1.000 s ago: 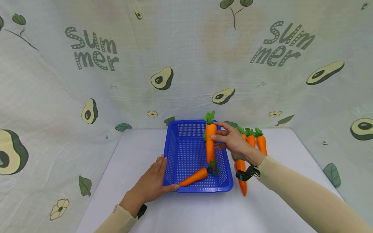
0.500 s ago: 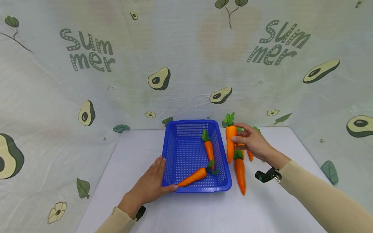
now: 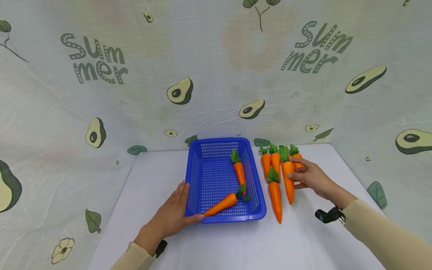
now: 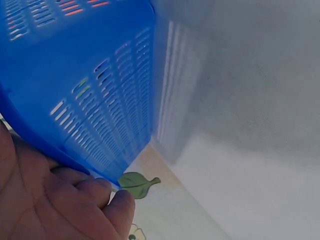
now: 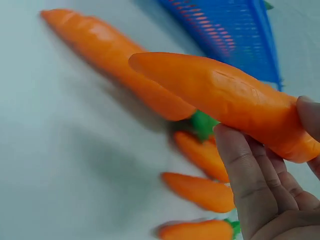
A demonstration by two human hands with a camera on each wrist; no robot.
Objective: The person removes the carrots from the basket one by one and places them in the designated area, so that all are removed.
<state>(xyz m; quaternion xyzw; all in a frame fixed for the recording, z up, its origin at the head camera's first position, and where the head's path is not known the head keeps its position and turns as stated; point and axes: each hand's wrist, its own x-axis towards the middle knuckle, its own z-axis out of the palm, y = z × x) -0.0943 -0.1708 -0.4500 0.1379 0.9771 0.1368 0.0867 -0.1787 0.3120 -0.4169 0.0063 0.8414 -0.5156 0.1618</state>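
Observation:
My right hand (image 3: 315, 179) pinches an orange carrot (image 3: 288, 182) with green leaves between thumb and fingers. In the right wrist view this held carrot (image 5: 215, 92) is above the table, its tip pointing left. Two other carrots lie inside the blue basket: one (image 3: 240, 175) along the right side, another (image 3: 223, 204) slanting across the front. Against the left front corner of the blue basket (image 3: 249, 217) rests my left hand (image 3: 168, 213), fingers extended along the side and thumb on the front rim. The left wrist view shows those fingertips at the rim (image 4: 45, 147).
Right of the basket, a carrot (image 3: 275, 200) lies nearest the front. Several more, among them a carrot (image 3: 266, 165) by the basket wall, are lined up behind it. A printed cloth (image 3: 216, 75) hangs behind the white table (image 3: 216, 247).
My right hand has carried the carrot from over the basket, rightward past its wall, to above the carrots on the table. My left hand keeps its place on the basket.

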